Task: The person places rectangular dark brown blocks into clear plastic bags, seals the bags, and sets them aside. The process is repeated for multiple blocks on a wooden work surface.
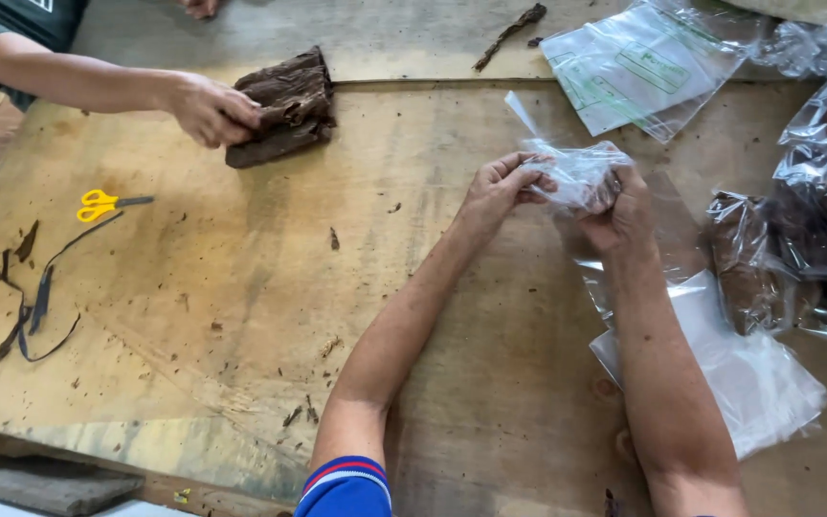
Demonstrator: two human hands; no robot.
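Observation:
Both my hands hold a clear plastic bag above the wooden table. My left hand pinches the bag's left side. My right hand grips its right side, and something dark shows inside the plastic under my fingers. A corner of the bag sticks up to the upper left.
Another person's hand presses a stack of dark brown leaves at the far left. Yellow-handled scissors and dark leaf strips lie at the left. Empty clear bags and filled bags crowd the right side.

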